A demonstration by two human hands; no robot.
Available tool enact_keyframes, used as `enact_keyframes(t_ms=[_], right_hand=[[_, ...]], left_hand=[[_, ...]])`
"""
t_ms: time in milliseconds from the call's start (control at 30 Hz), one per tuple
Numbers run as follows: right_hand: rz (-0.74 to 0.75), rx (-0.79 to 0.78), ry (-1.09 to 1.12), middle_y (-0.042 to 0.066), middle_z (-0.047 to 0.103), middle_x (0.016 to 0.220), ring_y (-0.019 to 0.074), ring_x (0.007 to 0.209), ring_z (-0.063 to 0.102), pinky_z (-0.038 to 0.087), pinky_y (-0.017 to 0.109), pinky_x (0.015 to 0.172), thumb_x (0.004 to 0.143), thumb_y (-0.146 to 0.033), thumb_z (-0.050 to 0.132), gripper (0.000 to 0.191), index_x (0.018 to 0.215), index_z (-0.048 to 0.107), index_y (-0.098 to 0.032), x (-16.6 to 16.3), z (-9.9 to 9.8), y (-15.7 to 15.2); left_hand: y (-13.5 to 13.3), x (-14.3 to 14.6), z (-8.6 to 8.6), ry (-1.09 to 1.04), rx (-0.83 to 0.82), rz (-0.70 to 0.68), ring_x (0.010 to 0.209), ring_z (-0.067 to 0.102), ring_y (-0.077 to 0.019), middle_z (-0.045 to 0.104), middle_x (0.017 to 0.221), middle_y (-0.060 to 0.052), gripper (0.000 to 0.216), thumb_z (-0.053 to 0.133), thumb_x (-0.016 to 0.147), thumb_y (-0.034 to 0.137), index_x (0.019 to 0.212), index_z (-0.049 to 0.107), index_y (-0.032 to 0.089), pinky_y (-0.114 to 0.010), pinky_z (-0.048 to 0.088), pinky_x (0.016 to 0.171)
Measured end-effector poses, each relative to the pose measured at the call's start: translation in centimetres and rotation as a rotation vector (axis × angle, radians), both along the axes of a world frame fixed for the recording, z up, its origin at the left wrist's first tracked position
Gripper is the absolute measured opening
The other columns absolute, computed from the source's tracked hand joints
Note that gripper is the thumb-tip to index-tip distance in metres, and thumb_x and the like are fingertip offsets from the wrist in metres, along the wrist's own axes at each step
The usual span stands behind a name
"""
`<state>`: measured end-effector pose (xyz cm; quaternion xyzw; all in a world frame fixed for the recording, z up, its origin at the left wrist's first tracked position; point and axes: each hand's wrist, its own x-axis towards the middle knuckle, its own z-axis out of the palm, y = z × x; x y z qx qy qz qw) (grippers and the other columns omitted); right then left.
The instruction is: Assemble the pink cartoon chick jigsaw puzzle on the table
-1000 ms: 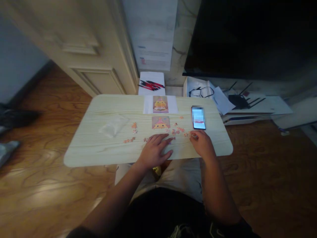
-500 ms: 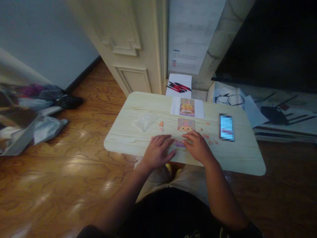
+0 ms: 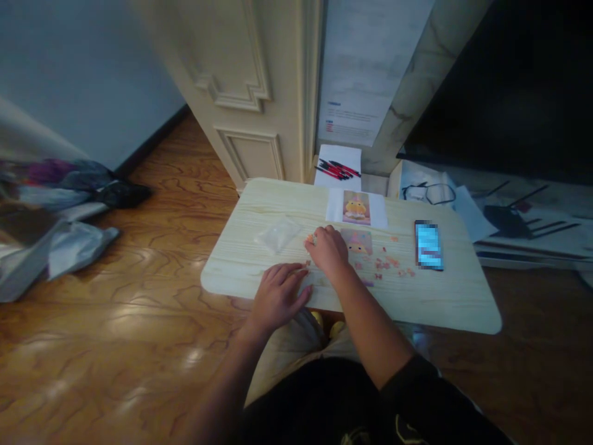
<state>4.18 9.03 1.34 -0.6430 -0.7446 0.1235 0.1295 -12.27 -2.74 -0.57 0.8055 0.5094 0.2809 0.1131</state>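
A partly assembled jigsaw puzzle point(image 3: 357, 240) lies mid-table, its upper part showing a pink and yellow picture. My right hand point(image 3: 330, 248) has crossed to the puzzle's left, its fingers curled together at a little heap of orange puzzle pieces point(image 3: 309, 237); whatever sits between the fingertips is too small to make out. Flat on the table near its front edge rests my left hand point(image 3: 279, 290), fingers stretched out, close to a small loose piece point(image 3: 307, 263). More loose puzzle pieces point(image 3: 386, 264) are scattered right of the puzzle. The right hand and forearm partly cover the puzzle's left side.
Behind the puzzle, a printed reference picture point(image 3: 356, 208) lies on white paper. A clear plastic bag point(image 3: 278, 235) is on the left of the table point(image 3: 445, 303), a phone point(image 3: 428, 245) on the right. Red and black pens point(image 3: 338, 169) lie beyond the far edge.
My right hand has moved left from the puzzle's lower part to the orange pieces. My left hand has slid a little left and down, uncovering more pieces.
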Motion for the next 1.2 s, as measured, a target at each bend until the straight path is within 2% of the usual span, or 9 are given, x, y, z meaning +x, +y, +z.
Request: enact_keyframes(t_ms=[100,200,433,533,667,767,833,1000,1200], right_hand=[[-0.004,-0.040,-0.008,0.015,0.066,0.110,0.0281,0.103,0.064,0.050,0.039,0.090,0.097,-0.030,0.060,0.016,0.106,0.068,-0.019,-0.6,0.0,0.2],[0.027,-0.058,0.014,0.013,0.067,0.111,0.0255,0.101,0.065,0.049,0.035,0.088,0.097,-0.026,0.060,0.016,0.111,0.065,-0.020,-0.6,-0.1,0.4],[0.115,-0.082,0.139,0.002,0.075,0.097,0.0190,0.091,0.068,0.046,0.027,0.079,0.097,-0.019,0.060,0.014,0.109,0.063,-0.024,0.1,-0.5,0.6],[0.111,-0.102,0.157,0.003,0.076,0.102,0.0182,0.095,0.068,0.046,0.026,0.081,0.095,-0.016,0.059,0.019,0.111,0.066,-0.024,0.7,-0.7,0.8],[0.117,-0.121,0.146,0.005,0.075,0.107,0.0191,0.101,0.067,0.047,0.027,0.088,0.094,-0.016,0.062,0.018,0.106,0.072,-0.023,1.7,-0.8,0.8],[0.099,-0.087,0.166,0.007,0.073,0.110,0.0200,0.102,0.066,0.048,0.028,0.089,0.092,-0.019,0.065,0.022,0.114,0.071,-0.021,2.2,-0.5,0.5],[0.098,-0.059,0.190,0.007,0.072,0.109,0.0192,0.099,0.066,0.048,0.027,0.088,0.094,-0.018,0.063,0.023,0.115,0.070,-0.021,2.5,-0.2,0.3],[0.112,-0.055,0.131,0.008,0.071,0.102,0.0208,0.099,0.065,0.048,0.029,0.089,0.095,-0.019,0.059,0.015,0.098,0.074,-0.020,3.6,0.2,-0.1],[0.106,-0.041,0.115,0.010,0.071,0.105,0.0218,0.102,0.065,0.047,0.030,0.093,0.098,-0.026,0.059,0.018,0.104,0.075,-0.019,3.5,-0.1,0.4]], left_hand=[[0.2,-0.6,-0.4,-0.009,0.021,0.005,0.119,0.062,-0.0283,0.067,0.132,-0.009,0.037,0.064,0.095,0.037,0.131,0.065,0.028,-0.049,0.050,0.101],[0.4,-0.8,-0.7,-0.015,0.035,0.002,0.118,0.063,-0.0277,0.067,0.131,-0.009,0.036,0.064,0.095,0.036,0.130,0.065,0.028,-0.049,0.050,0.101],[0.6,-0.2,-0.4,0.009,0.035,0.007,0.117,0.064,-0.0271,0.068,0.131,-0.008,0.032,0.065,0.096,0.036,0.127,0.066,0.028,-0.046,0.050,0.100],[0.6,0.0,-0.2,0.029,0.018,-0.004,0.118,0.063,-0.0268,0.067,0.131,-0.008,0.032,0.063,0.097,0.036,0.128,0.065,0.028,-0.045,0.050,0.100],[1.2,0.5,-0.2,0.078,0.010,0.022,0.118,0.062,-0.0278,0.067,0.131,-0.008,0.036,0.062,0.097,0.038,0.132,0.064,0.027,-0.046,0.049,0.101],[1.9,1.1,0.0,0.115,0.014,0.038,0.121,0.061,-0.0292,0.067,0.133,-0.009,0.037,0.061,0.097,0.039,0.131,0.065,0.026,-0.048,0.048,0.103],[2.4,1.6,0.2,0.141,0.008,0.014,0.122,0.060,-0.0293,0.066,0.136,-0.009,0.038,0.060,0.098,0.039,0.133,0.065,0.025,-0.048,0.048,0.104],[3.1,3.2,0.3,0.195,-0.009,-0.070,0.133,0.054,-0.0315,0.060,0.148,-0.008,0.048,0.058,0.098,0.040,0.144,0.058,0.026,-0.051,0.044,0.110],[3.1,3.6,0.2,0.215,-0.011,-0.109,0.136,0.052,-0.0325,0.062,0.146,-0.007,0.049,0.061,0.095,0.041,0.142,0.061,0.026,-0.052,0.040,0.114]])
